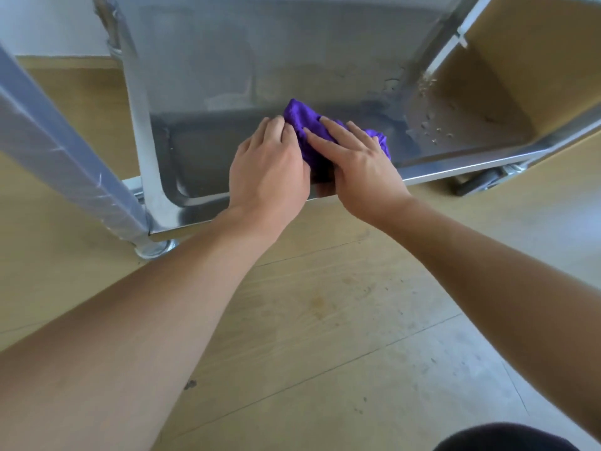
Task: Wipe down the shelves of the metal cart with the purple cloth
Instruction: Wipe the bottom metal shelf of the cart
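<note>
Broadly, from six o'clock up to the middle: pale wood-plank floor (325, 320), scuffed and marked. Above it, spanning ten to two o'clock, a shiny stainless-steel wheeled cart (143, 141), viewed from above onto its low, tray-like bottom shelf (201, 164) with a raised rim. At nine o'clock, a slanting bluish bar wrapped in clear plastic film (48, 141). At two o'clock, a brown cardboard-coloured panel (520, 60) just beside the cart. On the shelf, toward two o'clock of the hands, scattered water droplets (435, 125); probably the next patch to wipe.

At centre, a crumpled, soft purple cloth (302, 118), lying on the bottom shelf just inside the front rim, bunched into a wad rather than spread flat. Likely worked two-handed so as to bear down harder and keep the wad together on slick metal.

Left hand (270, 164) at the cloth's nine o'clock edge: fingers (276, 125) curled close together, tips tucked into the fabric, seemingly gripping it. Right hand (361, 157) at its four o'clock side: fingers (330, 126) straight, slightly spread, pressed flat on top, pinching nothing. Thumbs mostly hidden beneath the palms.
</note>
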`<state>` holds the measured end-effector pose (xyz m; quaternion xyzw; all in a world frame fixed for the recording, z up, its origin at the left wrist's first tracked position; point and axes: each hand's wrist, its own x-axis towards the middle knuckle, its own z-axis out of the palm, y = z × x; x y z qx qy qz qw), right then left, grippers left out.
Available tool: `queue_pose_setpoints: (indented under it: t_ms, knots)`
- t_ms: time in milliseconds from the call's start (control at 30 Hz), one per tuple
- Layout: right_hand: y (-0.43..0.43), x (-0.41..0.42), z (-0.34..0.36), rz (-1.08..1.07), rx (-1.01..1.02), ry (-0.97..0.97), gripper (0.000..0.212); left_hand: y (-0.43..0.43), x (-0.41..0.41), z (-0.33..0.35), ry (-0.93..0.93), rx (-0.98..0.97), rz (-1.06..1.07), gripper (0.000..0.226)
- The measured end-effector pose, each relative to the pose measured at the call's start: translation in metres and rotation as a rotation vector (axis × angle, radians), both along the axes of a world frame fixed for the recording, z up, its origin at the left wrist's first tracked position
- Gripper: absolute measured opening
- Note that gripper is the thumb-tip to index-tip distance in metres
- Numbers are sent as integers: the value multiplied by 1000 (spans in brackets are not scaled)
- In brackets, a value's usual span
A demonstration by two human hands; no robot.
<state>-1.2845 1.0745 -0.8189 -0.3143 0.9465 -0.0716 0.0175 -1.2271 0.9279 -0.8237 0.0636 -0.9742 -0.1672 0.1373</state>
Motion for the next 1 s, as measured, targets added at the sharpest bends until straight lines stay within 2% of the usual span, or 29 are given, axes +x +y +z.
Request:
queue_pose_setpoints:
  t_ms: [100,200,267,367,533,633,1000]
  knots:
    - [9,1,12,8,106,-35,60,8,-3,6,-22,63,-19,35]
    - [12,-4,23,34,175,13,51,13,-11,8,-37,123,23,30]
    - [18,-12,27,86,141,22,45,17,-17,6,-23,138,25,30]
    - [32,-21,19,198,43,46,48,18,-18,-2,24,121,-42,36]
    - [38,-21,2,288,85,256,42,9,-22,-9,57,111,-83,41]
    - [32,-22,-4,349,-15,126,46,14,-26,-8,50,127,-58,41]
    - [70,-41,-7,14,-31,117,45,54,-32,-9,-1,-9,-139,49]
